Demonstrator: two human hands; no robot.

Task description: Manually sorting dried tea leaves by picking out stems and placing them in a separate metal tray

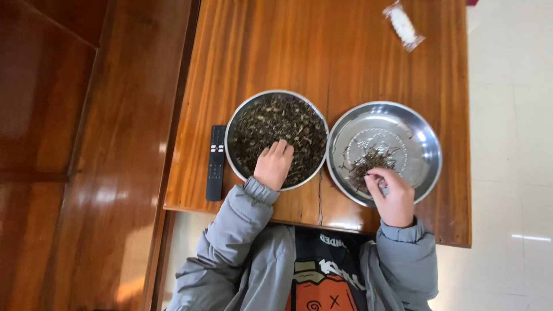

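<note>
Full bowl (277,138): steel, heaped with dark dried leaves and stems, sitting mid-bench, touching its neighbour to the right.
Left hand (273,164): laid flat into the heap at the near rim, fingers spread and released, gripping nothing I can see.
Second bowl (385,152): shiny steel, mostly bare, just a small tangle of dark stems (368,161) on its near-left side.
Right hand (391,196): over the near rim of that bowl, fingertips pinched together; looks like a grip on a stem or two, though the bits are too small to be sure.
Risk: light, loose bits; I'd judge a quick sweep of a sleeve could flick them over a rim onto the bench (368,57). Both bowls sit close to the near edge, so a nudge could tip one off.
Around: black remote (216,163) just left of the full bowl, well within elbow reach; small white packet (403,26) at the far corner, well apart.
</note>
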